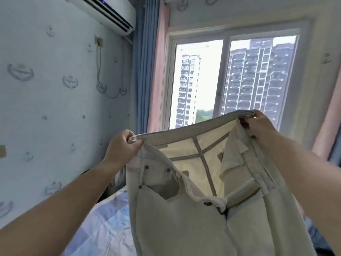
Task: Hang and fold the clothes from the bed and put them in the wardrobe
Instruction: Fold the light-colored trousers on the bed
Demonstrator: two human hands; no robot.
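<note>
An air conditioner [103, 12] hangs beside the curtains [147, 71] (blue, pink) and window [230, 78].

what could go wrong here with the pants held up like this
The left hand and right hand each pinch only a small edge of the waistband of the pale trousers, so one corner could slip and the garment drop onto the bed. The fly is unbuttoned and the waist gapes open, so a fold started now may come out lopsided. The legs hang out of view below, so they may be twisted.
</note>
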